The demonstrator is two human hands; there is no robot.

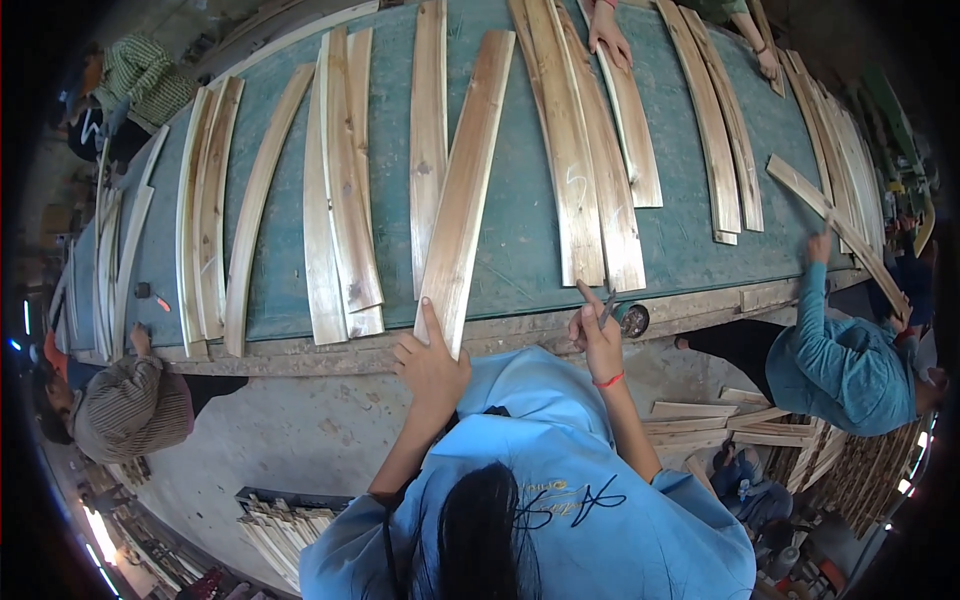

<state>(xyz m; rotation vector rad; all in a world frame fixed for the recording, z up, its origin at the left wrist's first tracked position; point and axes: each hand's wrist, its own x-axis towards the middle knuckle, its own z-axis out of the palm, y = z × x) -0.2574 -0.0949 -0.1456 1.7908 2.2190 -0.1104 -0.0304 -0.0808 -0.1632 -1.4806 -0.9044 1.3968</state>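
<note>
My left hand [432, 362] grips the near end of a long wooden board [470, 180], its index finger stretched along the top face. The board slants away over another plank [428, 130] on the green table. My right hand [597, 338] is at the table's near edge, index finger extended toward the end of a chalk-marked board [570, 180]. Between its fingers is a slim, dark, pointed tool [607, 306], too small to name surely. Beside this hand sits a small round container [634, 319] with dark contents.
Several more boards [340, 190] lie across the green tabletop [270, 260]. A co-worker's hand [610, 40] rests on a board opposite. At right, a person in teal [840, 360] handles a slanted board [835, 225]; another in stripes [135, 400] stands left. Stacked wood [690, 425] lies behind.
</note>
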